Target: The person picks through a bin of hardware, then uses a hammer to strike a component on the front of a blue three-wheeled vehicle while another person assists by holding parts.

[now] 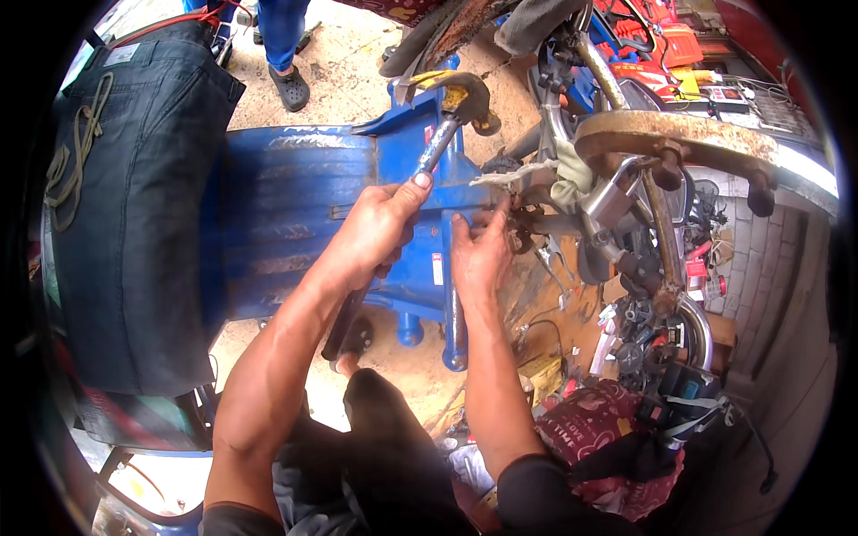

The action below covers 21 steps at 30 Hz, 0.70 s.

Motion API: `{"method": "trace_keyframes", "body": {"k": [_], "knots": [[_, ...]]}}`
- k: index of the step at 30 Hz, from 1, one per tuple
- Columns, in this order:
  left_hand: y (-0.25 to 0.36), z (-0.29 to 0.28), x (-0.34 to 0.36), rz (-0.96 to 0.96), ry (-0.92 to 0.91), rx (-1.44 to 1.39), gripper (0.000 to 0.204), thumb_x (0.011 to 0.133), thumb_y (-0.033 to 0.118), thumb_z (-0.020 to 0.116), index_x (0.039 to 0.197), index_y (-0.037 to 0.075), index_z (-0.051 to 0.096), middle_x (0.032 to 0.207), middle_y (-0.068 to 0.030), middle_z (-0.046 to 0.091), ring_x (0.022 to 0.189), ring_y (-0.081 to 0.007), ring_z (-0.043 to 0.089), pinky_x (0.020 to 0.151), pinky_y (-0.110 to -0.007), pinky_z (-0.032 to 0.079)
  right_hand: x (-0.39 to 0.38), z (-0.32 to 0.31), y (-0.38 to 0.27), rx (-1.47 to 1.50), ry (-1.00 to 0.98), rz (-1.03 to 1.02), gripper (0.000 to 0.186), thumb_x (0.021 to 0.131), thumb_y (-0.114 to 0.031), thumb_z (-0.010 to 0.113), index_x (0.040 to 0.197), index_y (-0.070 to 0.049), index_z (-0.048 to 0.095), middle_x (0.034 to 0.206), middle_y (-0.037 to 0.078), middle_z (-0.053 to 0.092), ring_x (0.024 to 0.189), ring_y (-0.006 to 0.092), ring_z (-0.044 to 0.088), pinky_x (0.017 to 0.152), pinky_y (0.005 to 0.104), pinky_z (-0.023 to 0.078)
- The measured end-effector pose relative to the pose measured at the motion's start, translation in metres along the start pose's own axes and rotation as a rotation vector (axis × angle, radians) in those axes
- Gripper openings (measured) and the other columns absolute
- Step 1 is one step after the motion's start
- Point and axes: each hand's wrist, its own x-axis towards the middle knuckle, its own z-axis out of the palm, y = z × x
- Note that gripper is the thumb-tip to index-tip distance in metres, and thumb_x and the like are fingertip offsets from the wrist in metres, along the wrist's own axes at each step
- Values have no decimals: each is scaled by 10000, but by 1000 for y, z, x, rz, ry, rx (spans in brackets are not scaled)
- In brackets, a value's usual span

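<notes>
My left hand (380,228) is closed round the handle of a claw hammer (438,143). Its worn yellow-and-dark head is uppermost, above a blue metal frame (420,237), while the black grip end slants down below my fist. To the right, my right hand (481,259) rests by the frame's crossbar, its thumb near the blue metal. Its fingers curl in at a greasy metal joint (527,219), and whatever they grip there is hidden. A pale rag (570,174) is tied on the steering parts just beyond that hand.
A rusty flat bar (675,138) with bolts and a padlock (612,201) juts in from the right. Dark trousers (134,214) hang at left. Loose parts and a patterned maroon cloth (590,429) lie lower right. Another person's shoe (289,89) stands at the top.
</notes>
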Motion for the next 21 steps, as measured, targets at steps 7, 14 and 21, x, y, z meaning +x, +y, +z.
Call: {"method": "trace_keyframes", "body": {"k": [7,14,21], "knots": [[0,1,3,-142,-152,142,514,909,545,489,608,140,396,488,46,334,369,-64,257,336,-268,169,-5,-4,-9,112,-48,100,706,846,-215,623,1406,-1,251,999,134,626,851,321,635,729,419,493],[0,-2,-1,-57,-81,-13,507,908,546,489,617,139,400,493,39,330,372,-68,263,341,-265,179,4,0,-3,392,86,125,540,863,-118,592,1346,10,387,932,115,648,791,196,632,704,323,501],[5,5,6,-115,-127,154,513,907,548,490,611,139,395,490,38,339,374,-74,272,338,-271,187,-2,2,6,497,84,94,489,858,-84,585,1306,18,421,921,109,629,794,222,617,710,346,501]]}}
